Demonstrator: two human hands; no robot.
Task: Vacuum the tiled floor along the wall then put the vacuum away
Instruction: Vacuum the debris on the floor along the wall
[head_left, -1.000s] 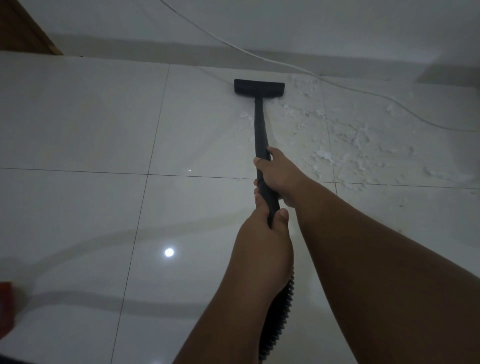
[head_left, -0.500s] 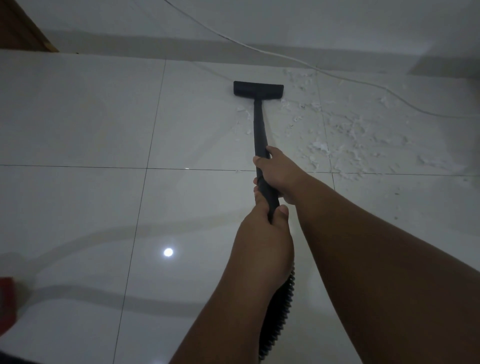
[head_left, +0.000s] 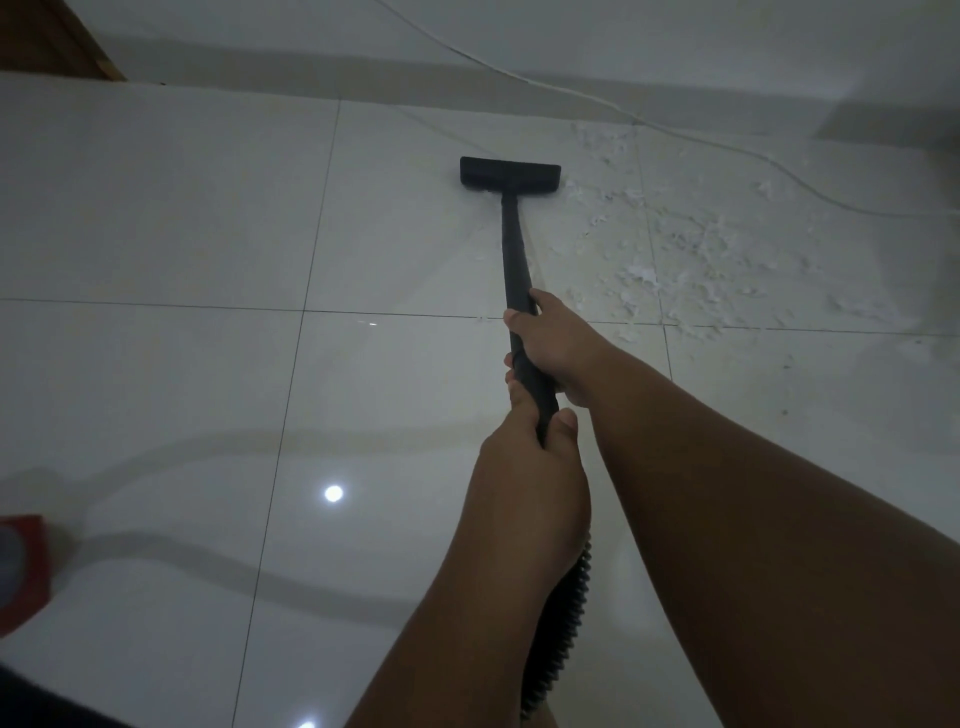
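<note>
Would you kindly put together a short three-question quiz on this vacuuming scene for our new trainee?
1. True or false: both hands grip the vacuum wand.
2. Which hand sits nearer the floor head? A) left hand B) right hand
3. On which side of the floor head does most white debris lie?

Key: 1 true; 2 B; 3 the right.

The tiled floor (head_left: 182, 218) looks like glossy, smooth ceramic, mirroring a lamp as a bright spot; the vacuum wand (head_left: 514, 249) and floor head (head_left: 510, 173) look like matt black plastic; the hose (head_left: 563, 629) is ribbed black plastic; the scattered scraps (head_left: 675, 260) look like torn white paper, rough-edged; the cable (head_left: 675, 132) has a smooth white sheath.
</note>
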